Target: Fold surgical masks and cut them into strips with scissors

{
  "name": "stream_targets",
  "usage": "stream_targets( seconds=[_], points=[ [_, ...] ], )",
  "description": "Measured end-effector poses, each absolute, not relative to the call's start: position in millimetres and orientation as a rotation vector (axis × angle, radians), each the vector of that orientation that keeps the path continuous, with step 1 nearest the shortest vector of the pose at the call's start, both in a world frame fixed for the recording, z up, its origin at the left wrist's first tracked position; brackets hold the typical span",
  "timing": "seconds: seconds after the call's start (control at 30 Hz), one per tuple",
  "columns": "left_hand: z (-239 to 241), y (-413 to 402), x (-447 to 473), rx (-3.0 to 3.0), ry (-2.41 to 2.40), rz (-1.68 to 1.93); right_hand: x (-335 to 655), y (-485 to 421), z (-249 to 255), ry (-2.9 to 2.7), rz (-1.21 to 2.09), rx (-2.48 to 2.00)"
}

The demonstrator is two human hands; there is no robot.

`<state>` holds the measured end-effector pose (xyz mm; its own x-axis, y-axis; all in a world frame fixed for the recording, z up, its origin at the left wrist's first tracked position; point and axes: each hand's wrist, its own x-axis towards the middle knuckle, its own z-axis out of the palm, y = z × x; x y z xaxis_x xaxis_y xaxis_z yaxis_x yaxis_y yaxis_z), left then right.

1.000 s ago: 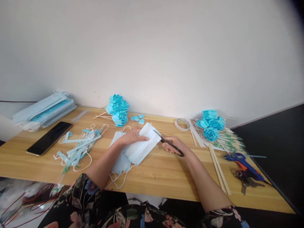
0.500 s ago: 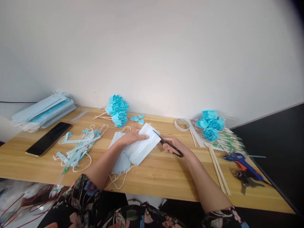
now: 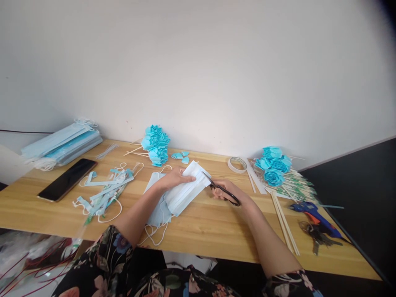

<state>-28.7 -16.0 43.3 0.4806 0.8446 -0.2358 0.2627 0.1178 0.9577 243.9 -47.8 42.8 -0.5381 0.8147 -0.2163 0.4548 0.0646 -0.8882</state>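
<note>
Scissors (image 3: pixel 216 187) barely shifted; left hand (image 3: pixel 175 178) holds mask (image 3: pixel 185 193), right hand (image 3: pixel 229 191) grips scissors.

Showing no readable text, label, brand, number or sign anywhere. Carrying no legible print: mask (image 3: pixel 185 190) and scissors (image 3: pixel 222 191) near the middle of the worktop, dark phone (image 3: pixel 67 180) at the left, glue gun (image 3: pixel 312 209) at the right.

One scissors (image 3: pixel 221 190), one phone (image 3: pixel 68 180), one glue gun (image 3: pixel 313 210)
</note>
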Motion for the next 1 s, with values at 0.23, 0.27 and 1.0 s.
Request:
stream_targets(
  seconds=[0.23, 0.27, 1.0],
  points=[
    [42, -15, -28, 1.438, 0.939, 0.528, 238, -48, 42, -1.943, 1.54, -1.302],
    [42, -15, -28, 1.445, 0.932, 0.526, 238, -49, 42, -1.936, 1.547, -1.304],
    [37, -15, -26, 1.428, 0.984, 0.529, 231, -53, 42, -1.949, 1.455, -1.156]
  ],
)
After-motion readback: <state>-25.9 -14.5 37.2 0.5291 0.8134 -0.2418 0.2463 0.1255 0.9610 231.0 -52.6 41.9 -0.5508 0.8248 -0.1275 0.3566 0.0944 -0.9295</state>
